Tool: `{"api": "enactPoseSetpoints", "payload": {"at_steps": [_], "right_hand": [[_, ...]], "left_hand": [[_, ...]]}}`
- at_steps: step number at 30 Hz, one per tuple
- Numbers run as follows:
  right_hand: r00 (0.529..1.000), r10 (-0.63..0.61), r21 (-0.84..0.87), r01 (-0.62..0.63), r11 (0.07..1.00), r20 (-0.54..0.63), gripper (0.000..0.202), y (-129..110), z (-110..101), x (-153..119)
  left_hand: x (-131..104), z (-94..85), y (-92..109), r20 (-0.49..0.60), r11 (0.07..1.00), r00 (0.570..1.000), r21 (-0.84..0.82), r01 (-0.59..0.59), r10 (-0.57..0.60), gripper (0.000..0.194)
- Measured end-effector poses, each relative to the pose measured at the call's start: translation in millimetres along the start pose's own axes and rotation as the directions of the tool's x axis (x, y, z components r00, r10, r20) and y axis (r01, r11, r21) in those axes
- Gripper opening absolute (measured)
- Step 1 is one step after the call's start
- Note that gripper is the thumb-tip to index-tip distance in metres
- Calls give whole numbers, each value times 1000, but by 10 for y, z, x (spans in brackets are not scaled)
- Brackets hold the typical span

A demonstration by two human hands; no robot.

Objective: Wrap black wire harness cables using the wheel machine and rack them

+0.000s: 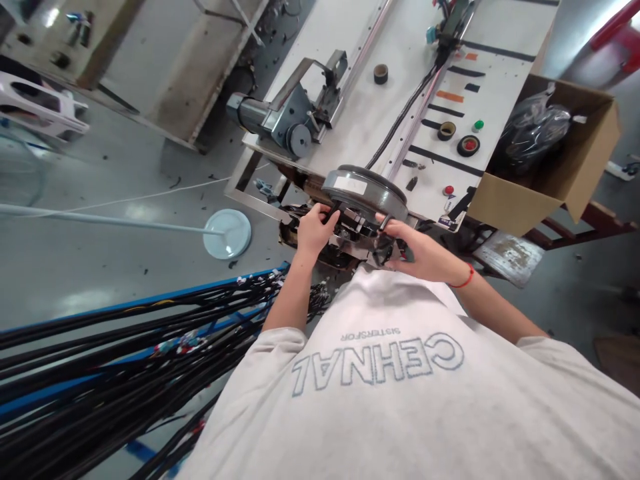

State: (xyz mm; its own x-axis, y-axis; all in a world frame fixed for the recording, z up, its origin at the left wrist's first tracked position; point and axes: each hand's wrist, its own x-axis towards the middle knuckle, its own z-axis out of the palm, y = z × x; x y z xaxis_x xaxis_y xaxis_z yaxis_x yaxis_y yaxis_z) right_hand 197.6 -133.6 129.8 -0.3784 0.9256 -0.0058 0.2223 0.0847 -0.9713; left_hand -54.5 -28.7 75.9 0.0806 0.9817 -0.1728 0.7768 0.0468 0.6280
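Observation:
A round grey drum-shaped machine head (367, 190) with a white label sits at the near end of the bench. Just below its left side is my left hand (314, 235), fingers closed around a small dark rod-like piece. My right hand (423, 255) is at the lower right of the drum, its fingers curled by another short dark piece; what lies inside the grip is partly hidden. Between both hands shows a metal mechanism (353, 227) with dark parts. A black cable bundle (400, 123) runs from behind the drum up the bench to a clamp-like fixture (450, 33).
On the white bench (330, 150) stand a motor unit (295, 110), a tape roll (381, 73), a green button (479, 125) and red buttons. An open carton (525, 200) is at right. Many black cables (125, 360) lie on a blue rack at lower left.

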Motion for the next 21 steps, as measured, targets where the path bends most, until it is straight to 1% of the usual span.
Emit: {"api": "enactPoseSetpoints", "payload": {"at_steps": [2,3,5,6,7,9,10,11,12,13,14,15,16,17,18,19,20,21], "right_hand": [[997,69,58,-71,996,41,39,88,172,20],[992,110,113,-117,987,66,38,158,265,44],[971,190,272,-224,936,146,45,320,442,125],[950,226,366,-293,883,215,50,398,522,183],[917,252,456,-376,806,310,54,469,594,251],[811,247,569,-556,605,530,66,579,717,413],[760,226,589,-625,513,610,72,619,769,502],[730,213,601,-665,444,650,75,653,814,589],[731,230,617,-672,410,643,75,679,851,668],[751,278,634,-656,409,599,73,699,879,733],[775,342,643,-632,433,531,69,709,894,774],[792,397,639,-609,469,464,67,705,893,785],[803,427,625,-594,507,416,66,686,873,761],[813,428,605,-581,544,395,66,650,833,702],[825,401,588,-565,579,398,67,598,773,611],[841,355,578,-539,612,408,67,535,693,495],[860,310,573,-503,647,405,66,469,596,367],[884,276,564,-456,688,378,66,409,486,237]], "left_hand": [[4,0,1,-6,999,999,13,-33,33,36],[9,-2,-2,-8,999,999,20,-50,50,36],[21,-19,-7,-10,997,998,36,-67,68,37],[26,-35,-3,-11,996,997,49,-75,75,37],[29,-53,7,-9,994,996,66,-82,83,37],[28,-89,44,1,990,995,105,-99,99,35],[27,-102,69,11,986,994,125,-109,108,34],[29,-109,93,18,982,993,148,-115,113,33],[36,-107,112,18,978,994,177,-113,112,33],[52,-98,122,4,972,995,214,-100,101,33],[78,-83,116,-24,964,996,255,-74,82,35],[114,-65,93,-68,954,996,297,-37,59,38],[156,-47,49,-123,943,992,333,12,31,41],[198,-33,-13,-169,931,986,360,65,-3,42],[234,-24,-91,-189,922,981,372,109,-39,38],[256,-20,-178,-166,920,983,368,133,-75,31],[260,-18,-265,-90,933,990,336,129,-104,24],[242,-14,-344,29,959,992,261,108,-119,25]]}}
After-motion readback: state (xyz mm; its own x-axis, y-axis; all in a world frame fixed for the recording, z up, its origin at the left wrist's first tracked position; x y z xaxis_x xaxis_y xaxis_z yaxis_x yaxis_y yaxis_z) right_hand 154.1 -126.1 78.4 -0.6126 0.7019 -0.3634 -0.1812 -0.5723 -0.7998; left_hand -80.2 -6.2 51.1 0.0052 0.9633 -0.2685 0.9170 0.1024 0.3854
